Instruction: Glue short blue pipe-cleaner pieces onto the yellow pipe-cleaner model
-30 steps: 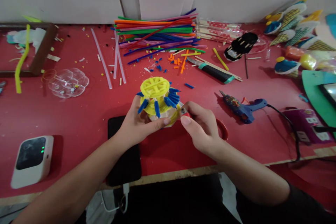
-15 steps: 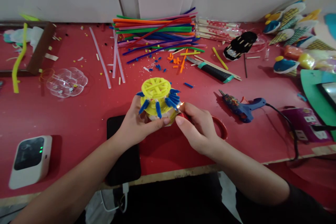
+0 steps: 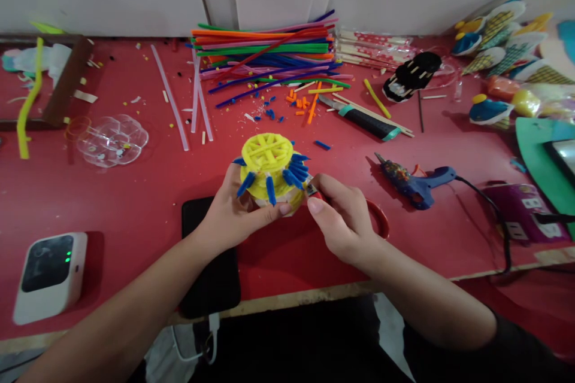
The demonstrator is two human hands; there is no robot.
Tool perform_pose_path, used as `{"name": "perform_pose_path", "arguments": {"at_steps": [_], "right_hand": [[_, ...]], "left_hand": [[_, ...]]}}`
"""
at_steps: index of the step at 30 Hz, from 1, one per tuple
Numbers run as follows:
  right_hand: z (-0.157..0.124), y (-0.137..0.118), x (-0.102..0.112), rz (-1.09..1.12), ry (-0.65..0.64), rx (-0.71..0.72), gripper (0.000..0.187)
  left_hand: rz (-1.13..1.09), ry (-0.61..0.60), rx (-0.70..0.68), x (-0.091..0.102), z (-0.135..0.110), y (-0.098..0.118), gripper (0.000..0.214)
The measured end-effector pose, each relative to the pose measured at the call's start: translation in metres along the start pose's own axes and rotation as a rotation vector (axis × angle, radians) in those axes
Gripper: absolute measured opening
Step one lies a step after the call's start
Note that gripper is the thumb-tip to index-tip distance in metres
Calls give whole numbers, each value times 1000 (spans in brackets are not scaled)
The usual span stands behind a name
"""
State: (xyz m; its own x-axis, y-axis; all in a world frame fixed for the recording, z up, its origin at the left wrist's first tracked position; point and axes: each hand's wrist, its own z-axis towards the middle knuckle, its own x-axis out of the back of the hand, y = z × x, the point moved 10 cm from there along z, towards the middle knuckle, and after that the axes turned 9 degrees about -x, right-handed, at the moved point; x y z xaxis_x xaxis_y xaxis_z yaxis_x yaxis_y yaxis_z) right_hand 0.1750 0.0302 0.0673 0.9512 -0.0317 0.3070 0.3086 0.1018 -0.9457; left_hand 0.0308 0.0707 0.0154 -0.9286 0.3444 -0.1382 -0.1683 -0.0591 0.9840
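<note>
My left hand [image 3: 240, 212] is wrapped round a yellow pipe-cleaner craft piece [image 3: 268, 152], its thumb across the pale lower part. The piece has a spoked round top and several short blue pipe-cleaner bits sticking out around its side. Close by its right edge, my right hand [image 3: 344, 212] grips a red lighter [image 3: 313, 192] with a metal head; no flame shows on it. A red ring-shaped handle [image 3: 378, 218] shows on the table behind the right hand, the rest of it hidden.
A glue gun [image 3: 415, 182] with a cord lies to the right, a utility knife [image 3: 371, 122] beyond it. Pipe cleaners [image 3: 269, 51] are heaped at the back. A black phone [image 3: 211, 275] lies under my left forearm, a white device [image 3: 51, 275] further left.
The small flame at the lighter's tip has gone out. My right hand has shifted slightly right, and the lighter's metal head shows more. The left hand keeps its hold.
</note>
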Motion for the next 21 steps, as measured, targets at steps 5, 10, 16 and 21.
{"name": "perform_pose_path", "arguments": {"at_steps": [5, 10, 16, 21], "right_hand": [[-1, 0, -1, -52, -13, -15, 17], [-1, 0, 3, -30, 24, -20, 28], [0, 3, 4, -14, 39, -30, 28], [0, 6, 4, -19, 34, -58, 24]], "left_hand": [[-7, 7, 34, 0, -2, -2, 58], [12, -2, 21, 1, -2, -1, 56], [9, -8, 12, 3, -3, -3, 55], [39, -19, -9, 3, -4, -6, 57]]}}
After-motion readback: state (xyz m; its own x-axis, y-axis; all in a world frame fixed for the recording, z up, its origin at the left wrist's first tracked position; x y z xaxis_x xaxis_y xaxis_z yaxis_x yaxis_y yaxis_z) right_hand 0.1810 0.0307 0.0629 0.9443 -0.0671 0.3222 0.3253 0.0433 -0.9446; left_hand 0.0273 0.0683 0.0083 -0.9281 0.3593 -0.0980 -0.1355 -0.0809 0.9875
